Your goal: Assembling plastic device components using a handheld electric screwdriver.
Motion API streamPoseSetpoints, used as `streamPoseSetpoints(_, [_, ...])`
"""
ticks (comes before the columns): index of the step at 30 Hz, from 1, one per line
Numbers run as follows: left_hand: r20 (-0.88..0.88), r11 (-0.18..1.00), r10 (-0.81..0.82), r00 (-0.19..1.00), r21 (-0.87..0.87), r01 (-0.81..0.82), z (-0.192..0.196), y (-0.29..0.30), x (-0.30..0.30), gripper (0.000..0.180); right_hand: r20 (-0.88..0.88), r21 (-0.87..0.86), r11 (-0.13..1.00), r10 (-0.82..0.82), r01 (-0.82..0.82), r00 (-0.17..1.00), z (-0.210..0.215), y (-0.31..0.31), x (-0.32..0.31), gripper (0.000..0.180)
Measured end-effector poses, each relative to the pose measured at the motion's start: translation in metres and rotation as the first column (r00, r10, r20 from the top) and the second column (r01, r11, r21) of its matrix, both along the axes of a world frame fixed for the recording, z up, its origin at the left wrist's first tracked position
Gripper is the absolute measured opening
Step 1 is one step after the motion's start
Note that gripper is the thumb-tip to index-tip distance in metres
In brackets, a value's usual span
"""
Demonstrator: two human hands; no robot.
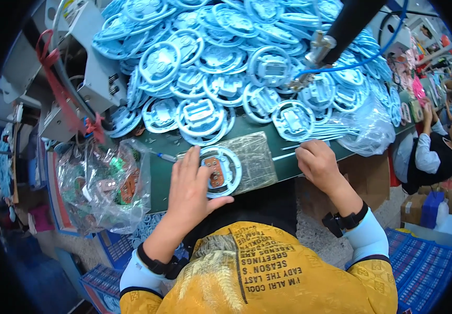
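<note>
A light-blue plastic wheel part (229,189) with an orange-brown circuit board (216,173) in its middle lies on the left part of a tape-wrapped block (254,163). My left hand (190,189) grips the wheel part from its left side, with long fingers along the rim and the thumb at the near edge. To the right of the block, my right hand (316,163) is closed, its fingers pinched at the end of a thin white stick (284,156). The fingertips are partly hidden, so the grip shows only in part.
A large heap of similar light-blue wheel parts (199,116) covers the back of the green table (158,178). A clear bag of circuit boards (105,186) lies left, another clear bag (370,131) right. A pen-like tool (166,157), a dark overhead arm (351,26) and a co-worker (440,149) also show.
</note>
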State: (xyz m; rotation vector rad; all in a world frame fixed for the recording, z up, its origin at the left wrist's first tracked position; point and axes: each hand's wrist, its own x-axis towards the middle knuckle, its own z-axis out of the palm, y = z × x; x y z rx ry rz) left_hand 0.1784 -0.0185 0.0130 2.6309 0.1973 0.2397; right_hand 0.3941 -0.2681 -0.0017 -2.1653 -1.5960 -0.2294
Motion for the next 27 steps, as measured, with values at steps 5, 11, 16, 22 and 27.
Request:
streamPoseSetpoints(5, [0.117, 0.995, 0.026, 0.993, -0.099, -0.015, -0.022, 0.001, -0.002, 0.069, -0.4, -0.074, 0.997, -0.062, 0.035, 0.914, -0.004, 0.021, -0.021, 0.011])
streamPoseSetpoints(11, [0.187, 0.987, 0.044, 0.981, -0.162, -0.013, -0.03, 0.003, -0.006, 0.065, -0.665, -0.071, 0.992, 0.028, -0.101, 0.746, -0.009, 0.049, -0.025, 0.01])
streamPoseSetpoints(16, [0.203, 0.981, 0.037, 0.979, -0.192, 0.002, -0.031, 0.007, -0.006, 0.064, -0.705, -0.049, 0.986, 0.077, -0.157, 0.705, -0.008, 0.053, -0.017, 0.009])
streamPoseSetpoints(22, [0.201, 0.978, 0.034, 0.979, -0.209, 0.009, -0.033, 0.008, -0.003, 0.064, -0.737, -0.056, 0.982, 0.081, -0.18, 0.671, -0.009, 0.052, -0.013, 0.01])
streamPoseSetpoints(27, [0.199, 0.973, 0.033, 0.979, -0.232, 0.014, -0.033, 0.01, -0.002, 0.065, -0.751, -0.067, 0.98, 0.075, -0.188, 0.656, -0.009, 0.053, -0.01, 0.01])
